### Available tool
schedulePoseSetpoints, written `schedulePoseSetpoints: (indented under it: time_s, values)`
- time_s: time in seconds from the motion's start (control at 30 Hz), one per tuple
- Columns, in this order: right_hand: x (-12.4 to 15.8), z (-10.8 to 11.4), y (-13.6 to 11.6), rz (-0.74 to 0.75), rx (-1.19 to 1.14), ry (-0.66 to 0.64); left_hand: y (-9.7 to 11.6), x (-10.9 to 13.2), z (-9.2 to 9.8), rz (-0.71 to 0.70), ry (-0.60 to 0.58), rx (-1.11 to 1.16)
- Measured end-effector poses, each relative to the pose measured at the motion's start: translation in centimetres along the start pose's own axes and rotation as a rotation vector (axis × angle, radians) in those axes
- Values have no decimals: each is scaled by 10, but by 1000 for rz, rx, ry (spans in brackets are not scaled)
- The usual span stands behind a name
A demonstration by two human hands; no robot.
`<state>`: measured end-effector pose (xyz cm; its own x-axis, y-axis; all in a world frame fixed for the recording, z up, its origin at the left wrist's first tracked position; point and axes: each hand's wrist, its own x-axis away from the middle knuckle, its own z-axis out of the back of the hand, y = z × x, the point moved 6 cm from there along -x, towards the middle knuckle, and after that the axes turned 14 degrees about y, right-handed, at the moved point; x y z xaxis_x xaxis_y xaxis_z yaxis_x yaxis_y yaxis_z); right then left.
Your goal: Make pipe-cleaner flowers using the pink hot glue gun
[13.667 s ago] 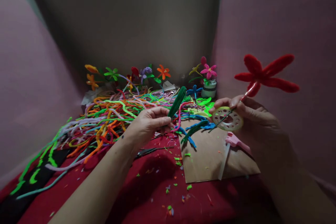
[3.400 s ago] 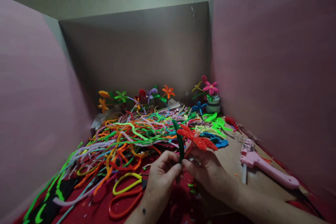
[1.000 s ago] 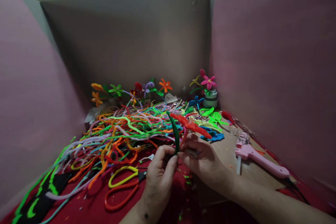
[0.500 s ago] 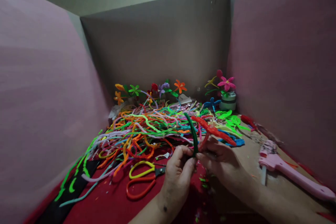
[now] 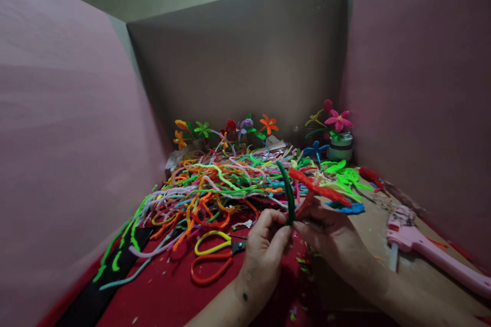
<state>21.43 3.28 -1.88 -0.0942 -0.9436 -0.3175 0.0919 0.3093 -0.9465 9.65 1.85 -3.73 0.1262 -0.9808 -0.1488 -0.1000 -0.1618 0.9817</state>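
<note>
Between my hands stands a dark green pipe cleaner leaf (image 5: 288, 194), upright and slightly curved. My left hand (image 5: 266, 245) pinches its lower end between thumb and forefinger. My right hand (image 5: 332, 235) is closed around the stem of a red pipe cleaner flower (image 5: 320, 187), whose petals spread out above the fingers. The fingertips of both hands meet at the base of the leaf, by the flower's stem. Whether leaf and stem are joined there is hidden by the fingers.
A large heap of coloured pipe cleaners (image 5: 222, 184) lies behind my hands. Scissors (image 5: 213, 260) with yellow and red handles rest left of them. At right is a pink glue gun (image 5: 425, 245). Finished flowers (image 5: 268, 123) and a small jar (image 5: 340, 147) stand along the back panel.
The whole view has shifted slightly, so the scene sits a little further right. Both hands keep the same grip on leaf and flower, with hardly any movement of the fingers.
</note>
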Motion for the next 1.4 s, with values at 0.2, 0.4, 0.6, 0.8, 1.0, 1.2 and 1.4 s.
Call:
schedulePoseSetpoints:
  time_s: [0.2,0.4,0.6,0.8,1.0,1.2,1.4]
  values:
    - [0,1,-5,9,14,14,0,-2,1,10,14,3]
    - [-1,4,-10,34,-12,71,1,-3,0,-8,1,-2]
    - [-3,3,-5,82,18,87,2,-5,0,16,18,17]
    - [-2,4,-8,115,-72,69,2,-7,0,64,42,53]
    - [0,4,-10,105,-105,15,1,-8,2,79,53,57]
    - [-1,6,-14,140,-36,59,-1,-8,1,87,36,73]
    - [0,7,-16,180,6,71,3,-6,0,83,31,22]
